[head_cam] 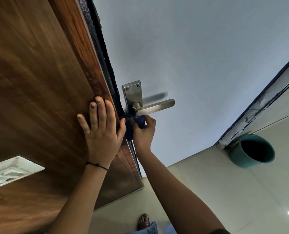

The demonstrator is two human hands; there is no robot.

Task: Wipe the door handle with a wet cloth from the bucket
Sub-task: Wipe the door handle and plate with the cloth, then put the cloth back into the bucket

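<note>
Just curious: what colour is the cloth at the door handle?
Dark navy blue cloth, seen in the head view.

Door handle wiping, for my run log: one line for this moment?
left hand: flat on wooden door | right hand: dark blue cloth under lever handle | bucket: on floor

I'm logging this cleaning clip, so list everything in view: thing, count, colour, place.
door: 1, brown wood, left
door edge: 1, black, beside handle
handle: 1, silver lever on plate, centre
cloth: 1, dark blue, under handle
wall: 1, pale grey, behind handle
bucket: 1, teal, on floor, right
floor: 1, cream tiles, lower right
foot: 1, sandalled, bottom centre
left hand: flat on door, black wrist thread
right hand: gripping cloth
</note>
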